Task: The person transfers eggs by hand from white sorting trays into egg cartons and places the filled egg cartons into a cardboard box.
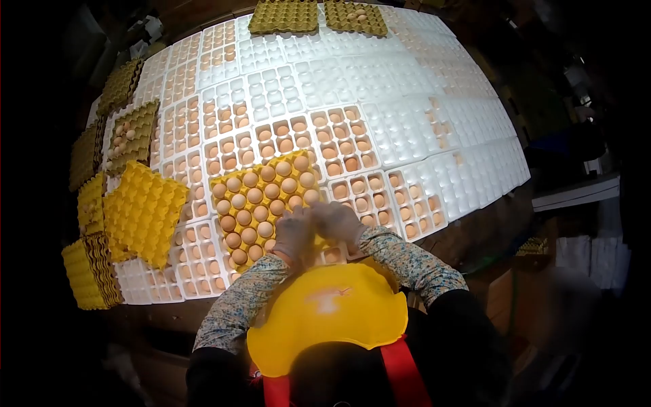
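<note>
A yellow egg tray (274, 154) holding rows of brown eggs (253, 195) lies on top of the white foam trays in front of me. Over its near right corner are my left hand (296, 234) and my right hand (337, 221), close together and both gloved. The fingers of both hands are curled inward and somewhat blurred. Whatever they grip is hidden by the hands themselves. Just right of my right hand, brown eggs sit in the cells of a white foam tray (384, 192).
White foam trays cover the table; some hold eggs, and the far right ones (468, 122) look mostly unfilled. Yellow egg trays (146, 211) are stacked at the left. An olive tray (141, 132) with a few eggs stands behind them. More olive trays (283, 17) sit at the far edge.
</note>
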A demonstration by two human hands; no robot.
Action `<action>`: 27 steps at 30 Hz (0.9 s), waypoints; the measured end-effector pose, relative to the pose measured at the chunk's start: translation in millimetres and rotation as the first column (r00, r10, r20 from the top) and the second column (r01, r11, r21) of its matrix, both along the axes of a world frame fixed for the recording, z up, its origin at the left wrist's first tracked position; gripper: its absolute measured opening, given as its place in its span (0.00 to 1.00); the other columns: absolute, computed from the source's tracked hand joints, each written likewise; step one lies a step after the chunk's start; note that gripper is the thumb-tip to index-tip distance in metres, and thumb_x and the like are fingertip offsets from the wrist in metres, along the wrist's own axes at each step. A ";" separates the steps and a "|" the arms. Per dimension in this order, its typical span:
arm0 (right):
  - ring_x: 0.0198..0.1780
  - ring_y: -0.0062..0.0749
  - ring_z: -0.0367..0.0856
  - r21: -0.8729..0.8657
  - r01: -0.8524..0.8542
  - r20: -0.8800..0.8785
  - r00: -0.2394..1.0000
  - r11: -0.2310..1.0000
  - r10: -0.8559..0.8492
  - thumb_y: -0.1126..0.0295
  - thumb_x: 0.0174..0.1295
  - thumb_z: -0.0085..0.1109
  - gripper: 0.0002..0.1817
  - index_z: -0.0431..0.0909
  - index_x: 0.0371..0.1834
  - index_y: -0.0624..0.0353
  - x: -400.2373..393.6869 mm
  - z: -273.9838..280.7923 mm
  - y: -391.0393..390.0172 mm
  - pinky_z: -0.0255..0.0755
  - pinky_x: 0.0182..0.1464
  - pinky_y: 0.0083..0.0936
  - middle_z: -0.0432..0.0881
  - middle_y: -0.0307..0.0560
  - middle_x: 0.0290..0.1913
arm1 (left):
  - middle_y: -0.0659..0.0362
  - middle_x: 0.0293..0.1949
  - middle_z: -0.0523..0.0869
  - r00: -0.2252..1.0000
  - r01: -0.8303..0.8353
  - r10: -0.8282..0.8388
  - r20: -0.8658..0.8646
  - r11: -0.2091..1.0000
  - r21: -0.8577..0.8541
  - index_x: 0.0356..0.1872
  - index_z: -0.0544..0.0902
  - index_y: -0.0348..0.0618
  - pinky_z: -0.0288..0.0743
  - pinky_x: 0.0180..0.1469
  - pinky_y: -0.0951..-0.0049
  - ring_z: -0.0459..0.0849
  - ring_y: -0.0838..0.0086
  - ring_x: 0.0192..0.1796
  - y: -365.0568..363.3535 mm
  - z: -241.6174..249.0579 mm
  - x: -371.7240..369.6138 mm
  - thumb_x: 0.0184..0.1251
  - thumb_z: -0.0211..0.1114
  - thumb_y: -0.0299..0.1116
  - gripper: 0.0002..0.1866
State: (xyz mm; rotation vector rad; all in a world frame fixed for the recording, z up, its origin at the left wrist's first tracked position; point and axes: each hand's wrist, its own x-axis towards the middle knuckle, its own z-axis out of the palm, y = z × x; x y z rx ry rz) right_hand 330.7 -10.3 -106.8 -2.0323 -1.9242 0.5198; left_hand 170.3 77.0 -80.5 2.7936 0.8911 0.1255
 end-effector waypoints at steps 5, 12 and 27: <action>0.46 0.53 0.84 0.388 0.202 -0.129 0.978 0.899 -0.164 0.68 0.60 0.67 0.21 0.83 0.58 0.48 13.1 47.7 12.2 0.81 0.49 0.42 0.75 0.53 0.64 | 0.48 0.49 0.79 0.947 -0.120 0.253 0.196 0.848 -0.517 0.49 0.82 0.47 0.83 0.40 0.54 0.86 0.48 0.41 39.2 30.3 -10.3 0.68 0.63 0.36 0.11; 0.64 0.58 0.75 -0.021 0.143 0.126 0.982 0.990 -0.139 0.61 0.56 0.69 0.28 0.77 0.63 0.43 13.7 16.5 46.6 0.80 0.54 0.43 0.64 0.60 0.69 | 0.41 0.63 0.72 0.914 -0.159 0.174 -0.366 0.985 0.072 0.47 0.83 0.42 0.86 0.41 0.59 0.86 0.50 0.47 36.0 -12.3 32.0 0.60 0.72 0.41 0.19; 0.66 0.47 0.76 -0.093 -0.437 0.182 0.876 0.894 0.447 0.56 0.64 0.59 0.17 0.87 0.49 0.50 163.8 -31.4 397.1 0.73 0.67 0.38 0.71 0.47 0.73 | 0.49 0.66 0.74 0.950 0.215 -0.249 -0.187 0.959 -0.182 0.41 0.86 0.52 0.84 0.50 0.58 0.88 0.52 0.49 397.6 -19.9 126.9 0.51 0.79 0.33 0.15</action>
